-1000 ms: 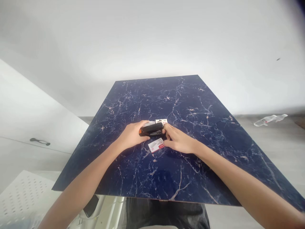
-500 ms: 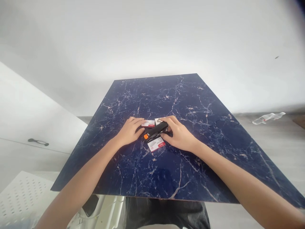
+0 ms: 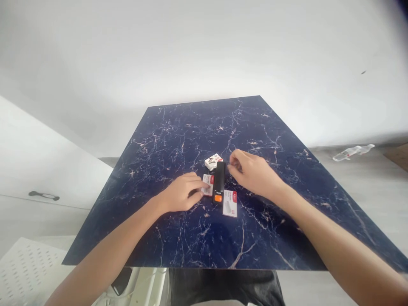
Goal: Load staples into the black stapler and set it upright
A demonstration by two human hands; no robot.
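head | stapler [image 3: 218, 185] on table, between both hands, unheld

The stapler [image 3: 219, 186] has turned lengthwise, released by both hands.

A plain room with a work table, like a small office or a room at home.

A dark blue table [image 3: 204, 140] with a marble look stands by a bare white wall [image 3: 204, 51]. Desk things lie on it: a black stapler [image 3: 218, 187] and small boxes of staples [image 3: 230, 203]. At 9 o'clock is a white cupboard [image 3: 38, 170] with a dark handle [image 3: 43, 195]. At 3 o'clock an empty plastic bottle [image 3: 352, 152] lies on the grey floor [image 3: 366, 178].
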